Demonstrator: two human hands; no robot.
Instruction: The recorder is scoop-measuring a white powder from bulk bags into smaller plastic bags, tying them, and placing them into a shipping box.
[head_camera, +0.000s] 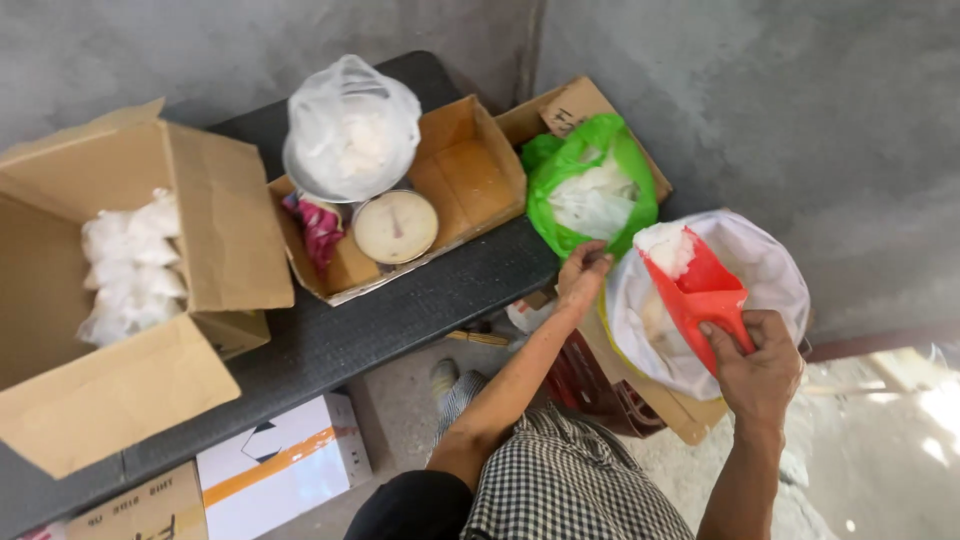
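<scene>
My right hand (758, 368) grips the handle of a red plastic scoop (695, 285) that carries a heap of white powder, held over a large white sack (770, 270) of the same powder. At the near edge of a green plastic bag (580, 160) with white content inside, my left hand (583, 272) pinches the rim. A kitchen scale (395, 226) with a round dial stands in a shallow cardboard tray (470, 165), and a clear bag of white powder (350, 130) rests on its pan.
A big cardboard box (200, 230) at left holds several small filled white bags (130, 265). All this sits on a dark bench (400, 310) against a grey wall. Cardboard boxes (280, 465) lie on the floor under the bench, and my checked trousers (570, 480) are below.
</scene>
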